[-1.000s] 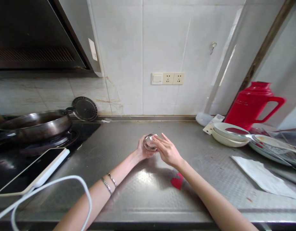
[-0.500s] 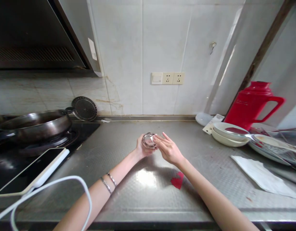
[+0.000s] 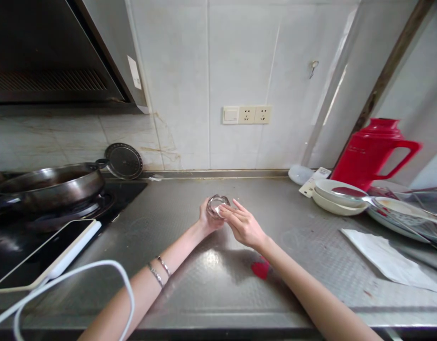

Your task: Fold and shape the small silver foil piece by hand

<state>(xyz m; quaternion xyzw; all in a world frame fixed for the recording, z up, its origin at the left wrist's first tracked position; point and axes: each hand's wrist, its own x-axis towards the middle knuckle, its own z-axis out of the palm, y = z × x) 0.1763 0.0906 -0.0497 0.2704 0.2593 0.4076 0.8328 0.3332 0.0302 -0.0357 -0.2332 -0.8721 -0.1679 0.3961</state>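
My left hand (image 3: 210, 219) is wrapped around a clear round glass (image 3: 217, 202), its open mouth tilted up toward me. At the right side of the glass rim, my right hand (image 3: 244, 225) presses a small white piece, like tissue or paper (image 3: 218, 208), with its fingertips held together. The little finger stands apart from the others. Both hands are above the steel counter. Below them, a red heart-shaped piece (image 3: 260, 270) lies on the counter, partly behind my right forearm. The lower part of the glass is hidden by my left fingers.
A pan (image 3: 55, 184) sits on the stove at left, with a phone (image 3: 44, 258) and a white cable (image 3: 111, 263) in front. On the right are a red thermos (image 3: 369, 154), stacked bowls (image 3: 339, 201), a plate with utensils and a white paper sheet (image 3: 385, 255).
The glass and both hands have shifted slightly left. The right fingertips stay at the glass rim with the white piece.
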